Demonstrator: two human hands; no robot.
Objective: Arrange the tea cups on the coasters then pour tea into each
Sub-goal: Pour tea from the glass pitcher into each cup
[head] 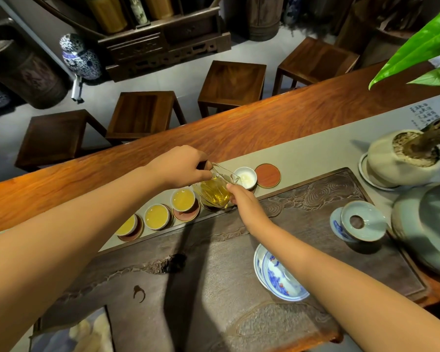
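Observation:
A glass pitcher [215, 191] of yellow tea hangs tilted over the row of coasters, its spout toward a white cup [245, 177]. My left hand [181, 167] grips the pitcher's handle from above. My right hand [241, 199] steadies its lower side with the fingertips. Three white cups filled with tea [183, 199] [156, 216] [126, 226] stand on red coasters to the left. The white cup beside the spout looks pale inside. One red coaster [267, 175] to its right is bare.
A dark carved tea tray [315, 194] holds a blue-and-white bowl [280, 275] and a pale lidded gaiwan [358, 221]. A grey pot [427, 224] and a potted plant [404, 158] stand at the right. Wooden stools [142, 113] line the table's far side.

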